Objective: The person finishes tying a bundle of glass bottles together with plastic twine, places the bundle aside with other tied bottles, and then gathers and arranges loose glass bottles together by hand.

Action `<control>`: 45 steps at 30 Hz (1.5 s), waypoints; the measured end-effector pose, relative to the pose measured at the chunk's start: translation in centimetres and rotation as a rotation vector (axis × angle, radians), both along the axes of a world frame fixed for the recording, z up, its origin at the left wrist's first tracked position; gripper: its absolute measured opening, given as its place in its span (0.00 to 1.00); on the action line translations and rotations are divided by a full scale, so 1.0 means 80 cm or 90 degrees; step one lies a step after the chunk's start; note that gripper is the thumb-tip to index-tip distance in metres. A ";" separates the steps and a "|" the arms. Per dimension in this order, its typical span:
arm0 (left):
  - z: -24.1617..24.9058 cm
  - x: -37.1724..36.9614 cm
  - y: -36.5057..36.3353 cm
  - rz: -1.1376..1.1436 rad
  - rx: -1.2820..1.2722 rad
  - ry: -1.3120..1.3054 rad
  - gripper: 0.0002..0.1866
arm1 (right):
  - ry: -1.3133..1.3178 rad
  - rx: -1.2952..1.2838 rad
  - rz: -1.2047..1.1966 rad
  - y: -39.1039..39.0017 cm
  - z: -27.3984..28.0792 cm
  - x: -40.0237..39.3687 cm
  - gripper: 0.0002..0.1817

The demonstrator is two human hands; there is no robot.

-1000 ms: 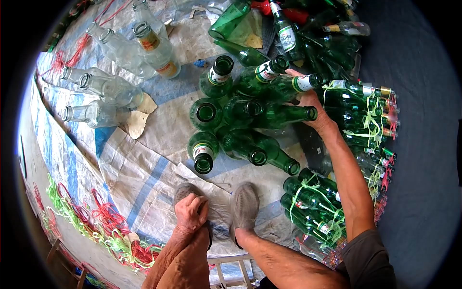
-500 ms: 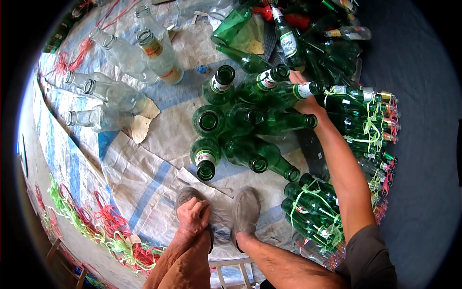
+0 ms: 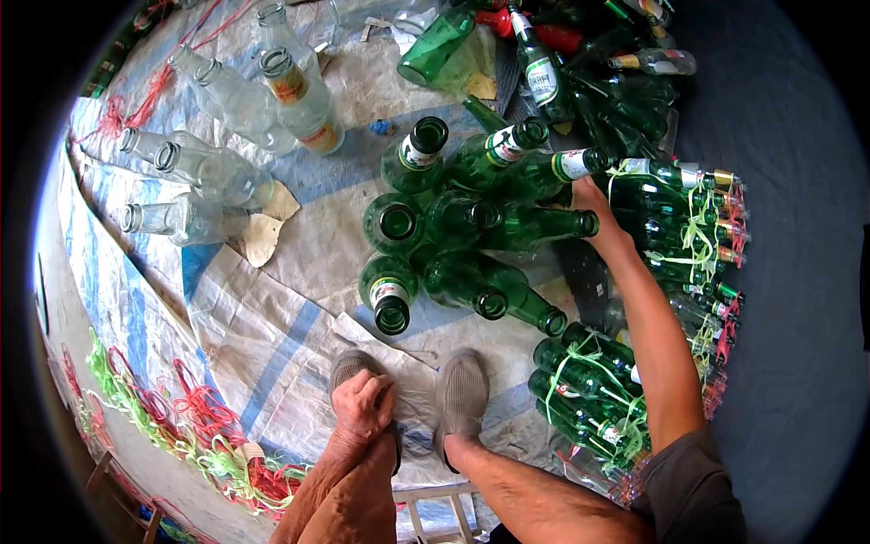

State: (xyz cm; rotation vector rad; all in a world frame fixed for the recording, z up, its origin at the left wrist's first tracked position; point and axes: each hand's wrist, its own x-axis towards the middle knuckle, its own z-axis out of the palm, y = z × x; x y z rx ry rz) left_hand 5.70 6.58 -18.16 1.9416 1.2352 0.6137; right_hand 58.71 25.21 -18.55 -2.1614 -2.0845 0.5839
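Note:
My right hand reaches behind a group of standing green glass bottles, and their necks hide most of its fingers. Behind that group a lying green bottle shows only its neck end. It shifts along with the hand, so the hand appears to grip its hidden end. My left hand rests by my left knee, its fingers curled closed and nothing visible in them. Several standing bottles carry white neck labels.
Clear glass bottles stand at the left on the tarp. Loose bottles are heaped at the back right. Tied bundles of green bottles line the right side. Red and green string lies at the lower left.
My right hand has drawn back toward me and slightly right. The lying green bottle has slid right, behind the standing bottles. My left hand has not moved.

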 end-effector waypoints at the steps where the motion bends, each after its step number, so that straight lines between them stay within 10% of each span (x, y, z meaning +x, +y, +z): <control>1: 0.000 0.000 0.000 0.000 0.001 -0.001 0.10 | -0.019 0.030 0.028 -0.012 0.000 0.009 0.35; 13: -0.001 0.002 0.001 -0.002 0.010 -0.013 0.12 | 0.003 -0.076 -0.084 0.051 -0.007 -0.024 0.41; 30: 0.000 0.002 -0.006 0.010 -0.030 -0.006 0.09 | 0.565 0.021 -0.391 -0.084 0.095 -0.048 0.35; 45: 0.001 0.003 -0.008 0.013 -0.012 -0.018 0.07 | 0.399 0.021 -0.296 -0.112 0.095 -0.057 0.38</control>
